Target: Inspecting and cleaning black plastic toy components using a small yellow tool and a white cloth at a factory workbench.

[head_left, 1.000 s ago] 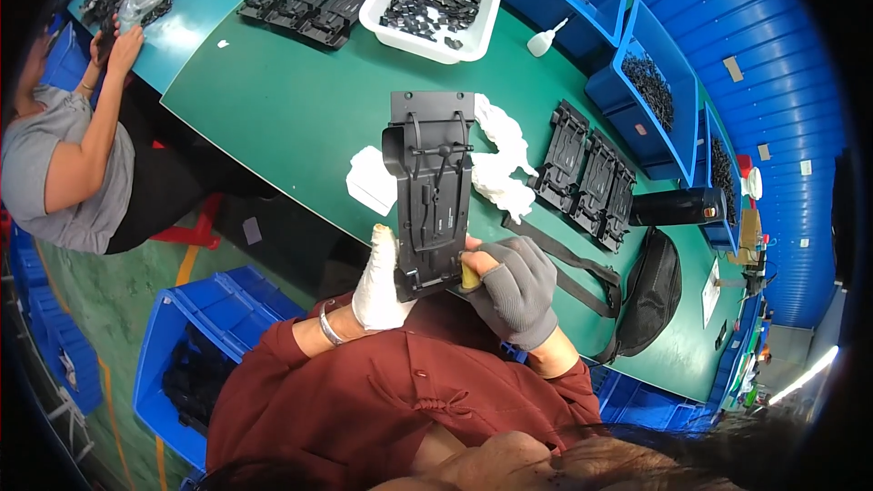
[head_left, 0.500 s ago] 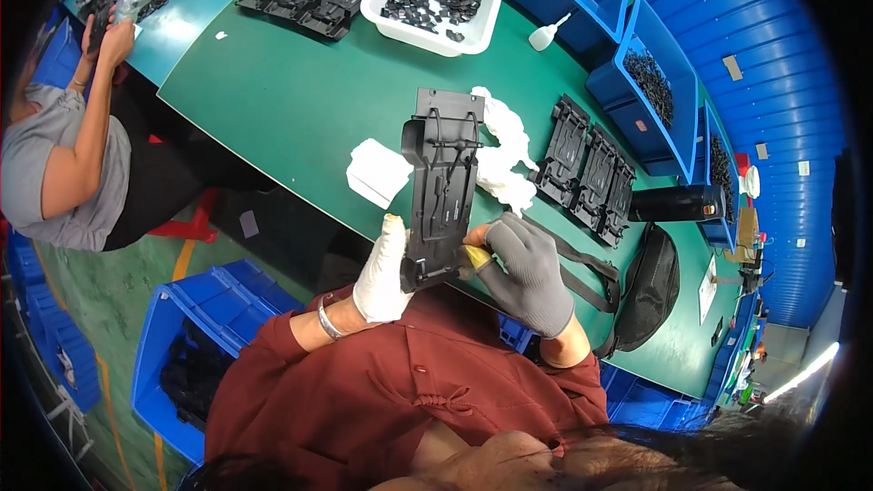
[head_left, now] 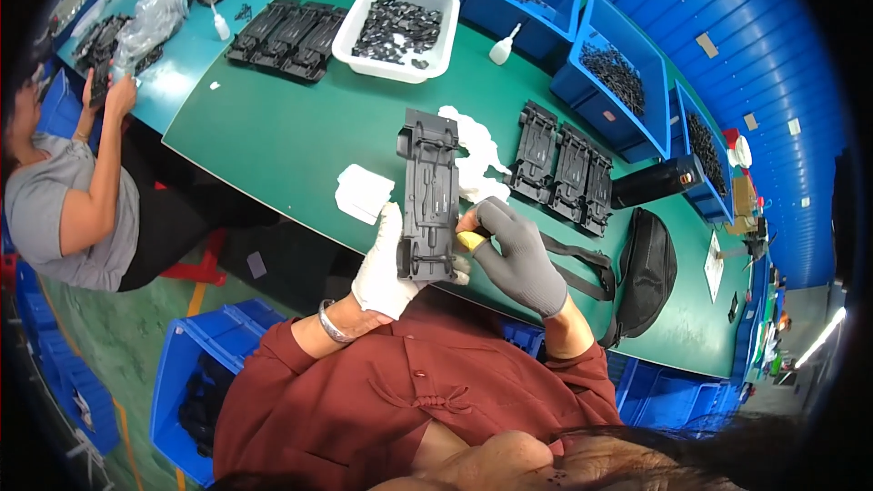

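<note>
My left hand [head_left: 386,275], in a white glove, grips the lower end of a long black plastic chassis [head_left: 431,195]. The chassis stands tilted up above the table's near edge, its moulded ribs and cross bars showing. White fingertips come out past its lower right corner. Close to the chassis's right edge is my right hand [head_left: 516,255] in a grey glove, with a yellow cover on one digit. Its fingers are curled in a pinch; whatever lies between them is hidden. A crumpled white cloth [head_left: 479,155] lies behind the chassis, and a folded white cloth [head_left: 364,193] to its left.
On the green table [head_left: 273,145] are a white tub of black pieces [head_left: 441,64], more chassis [head_left: 559,168], a squeeze bottle [head_left: 501,47], a black flask [head_left: 655,183] and a black bag [head_left: 647,277]. Blue bins [head_left: 618,77] line the back. A co-worker [head_left: 77,200] sits at left.
The chassis has turned slightly, standing straighter in my left hand. My right hand stays by its right edge, fingers still curled. The whole view has shifted a little.
</note>
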The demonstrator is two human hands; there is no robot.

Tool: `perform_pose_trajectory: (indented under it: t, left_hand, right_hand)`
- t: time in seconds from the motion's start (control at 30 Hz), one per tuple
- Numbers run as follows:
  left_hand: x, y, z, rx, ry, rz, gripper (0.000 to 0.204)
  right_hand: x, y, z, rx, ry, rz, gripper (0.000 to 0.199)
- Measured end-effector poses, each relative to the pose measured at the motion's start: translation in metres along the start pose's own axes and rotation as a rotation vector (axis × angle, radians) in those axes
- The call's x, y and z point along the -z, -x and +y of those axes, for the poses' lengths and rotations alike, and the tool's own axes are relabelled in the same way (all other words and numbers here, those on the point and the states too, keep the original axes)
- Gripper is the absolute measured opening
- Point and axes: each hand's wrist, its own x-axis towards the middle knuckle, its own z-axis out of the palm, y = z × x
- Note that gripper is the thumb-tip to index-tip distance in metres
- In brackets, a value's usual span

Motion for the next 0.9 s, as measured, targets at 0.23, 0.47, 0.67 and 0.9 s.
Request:
perform_pose_trajectory:
  t: [0.23, 0.47, 0.67, 0.9]
  left_hand:
    - [0.001, 0.000, -0.005, 0.023, -0.020, -0.078, 0.087]
    - [-0.001, -0.001, -0.010, 0.030, -0.009, -0.034, 0.087]
    - [0.002, -0.001, -0.011, 0.024, 0.057, -0.112, 0.084]
    - [-0.014, 0.005, -0.018, -0.115, -0.118, 0.099, 0.091]
  right_hand:
    - [0.010, 0.006, 0.003, -0.117, -0.117, -0.058, 0.010]
    - [0.007, 0.015, 0.006, -0.018, -0.030, 0.024, 0.010]
    - [-0.001, 0.018, 0.013, 0.206, 0.155, 0.115, 0.022]
    - [-0.009, 0.028, 0.014, 0.532, 0.490, 0.300, 0.037]
